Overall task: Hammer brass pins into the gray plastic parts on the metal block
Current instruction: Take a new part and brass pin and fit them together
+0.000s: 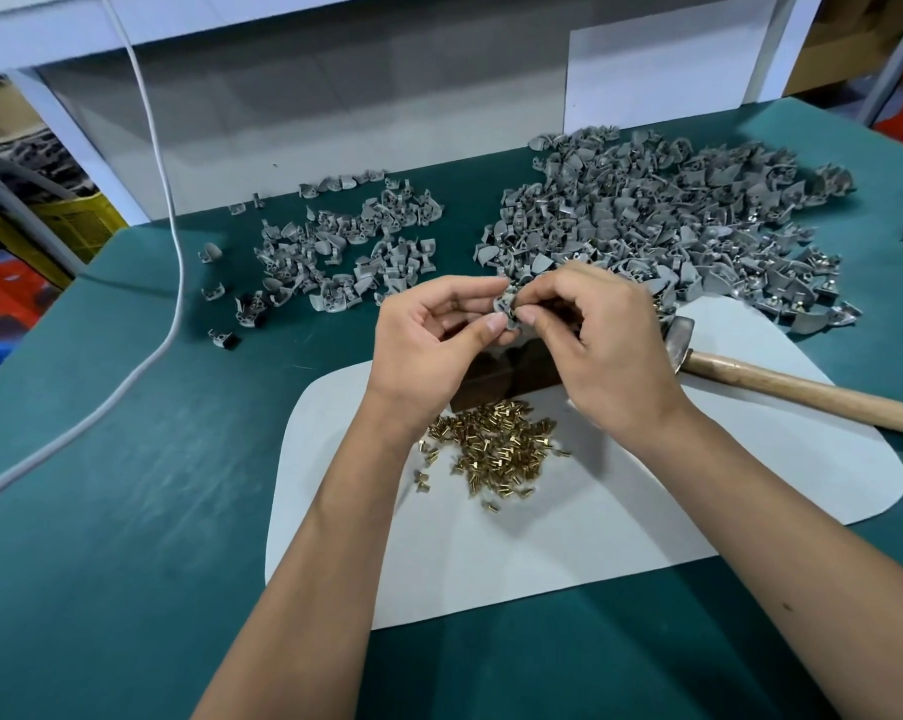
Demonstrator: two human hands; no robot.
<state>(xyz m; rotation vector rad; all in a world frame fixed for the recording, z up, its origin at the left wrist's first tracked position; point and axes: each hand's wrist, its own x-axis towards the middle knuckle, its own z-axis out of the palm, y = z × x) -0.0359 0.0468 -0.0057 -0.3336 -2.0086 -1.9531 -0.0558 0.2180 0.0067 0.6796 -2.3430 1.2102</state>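
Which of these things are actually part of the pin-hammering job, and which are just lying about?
In use: gray plastic part pinched by left hand and right hand; brass pins; metal block; hammer; gray part piles.

Lying about: white cable; yellow crate.

Green table [127,537], white mat [543,553], gray plastic parts [662,220], white cable [176,252]

I saw bright, even light from overhead, with soft shadows under the forearms onto the white mat [621,511] and green desk [127,511]. No harsh glare. The wide lens bowed the edges; far corners were soft, and the fingertips slightly blurred.
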